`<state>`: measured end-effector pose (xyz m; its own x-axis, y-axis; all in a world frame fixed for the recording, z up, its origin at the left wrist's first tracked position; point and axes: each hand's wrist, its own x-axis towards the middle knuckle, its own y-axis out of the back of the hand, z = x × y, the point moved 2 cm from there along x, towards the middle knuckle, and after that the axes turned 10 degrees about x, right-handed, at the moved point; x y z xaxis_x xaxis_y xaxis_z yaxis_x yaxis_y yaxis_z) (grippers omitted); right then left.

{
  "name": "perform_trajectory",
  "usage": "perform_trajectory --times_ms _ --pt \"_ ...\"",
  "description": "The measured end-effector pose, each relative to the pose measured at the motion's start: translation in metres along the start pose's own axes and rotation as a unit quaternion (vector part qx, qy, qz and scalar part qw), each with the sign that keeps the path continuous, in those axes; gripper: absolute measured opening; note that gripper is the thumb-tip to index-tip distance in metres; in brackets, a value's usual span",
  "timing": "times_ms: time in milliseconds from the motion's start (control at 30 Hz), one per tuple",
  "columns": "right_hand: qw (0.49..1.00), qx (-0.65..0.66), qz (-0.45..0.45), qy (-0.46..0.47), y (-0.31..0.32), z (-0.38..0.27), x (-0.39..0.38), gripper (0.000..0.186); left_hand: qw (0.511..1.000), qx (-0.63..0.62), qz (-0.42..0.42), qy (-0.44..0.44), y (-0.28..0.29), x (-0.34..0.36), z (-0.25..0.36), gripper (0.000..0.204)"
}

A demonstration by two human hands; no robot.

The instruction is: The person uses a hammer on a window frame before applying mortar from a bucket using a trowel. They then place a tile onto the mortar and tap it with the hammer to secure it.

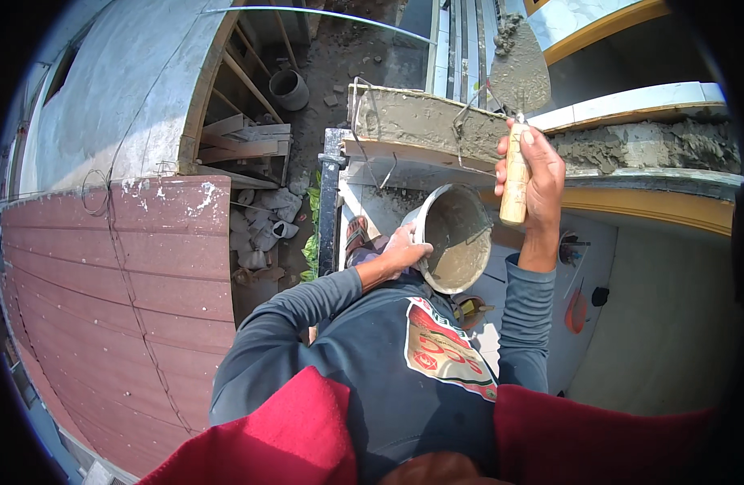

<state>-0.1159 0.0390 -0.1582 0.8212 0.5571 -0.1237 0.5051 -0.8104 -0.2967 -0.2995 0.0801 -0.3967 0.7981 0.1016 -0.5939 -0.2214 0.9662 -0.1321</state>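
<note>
My right hand (542, 166) is closed around the wooden handle of a trowel (521, 79). The trowel's flat blade points away from me, smeared with grey mortar, and a lump of mortar (508, 34) clings to its far left edge. With my left hand (404, 247) I grip the near-left rim of a mortar-stained bucket (479, 222), tilted so that its inside shows. Grey mortar coats the bucket's inner wall; how much lies in it I cannot tell. Just beyond both hands runs a board-sided beam form (420, 121) filled with mortar, and bent metal clamps (459, 125) straddle it.
To the right, rough mortar (647, 145) continues along a ledge. Maroon metal roofing (113, 299) spreads on the left. Lower down lie another bucket (289, 89), stacked boards (243, 149) and sacks (263, 218). An orange scoop-like object (576, 311) is at lower right.
</note>
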Motion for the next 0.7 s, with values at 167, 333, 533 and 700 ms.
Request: perform_trajectory --times_ms 167,333,533,700 --pt "0.954 -0.292 -0.025 0.059 -0.049 0.013 0.097 0.028 1.0 -0.026 -0.013 0.008 0.001 -0.001 -0.001 0.045" --pt "0.975 -0.217 -0.032 -0.042 0.001 -0.013 0.054 0.031 0.998 -0.059 -0.007 -0.008 0.0 0.003 -0.008 0.044" --pt "0.927 -0.292 -0.001 -0.236 0.075 -0.021 -0.031 0.034 0.999 -0.05 -0.004 0.004 0.004 -0.003 -0.008 0.045" --pt "0.92 -0.268 -0.021 -0.285 0.095 -0.01 -0.042 0.033 0.998 -0.061 0.01 -0.005 0.01 -0.007 -0.002 0.041"
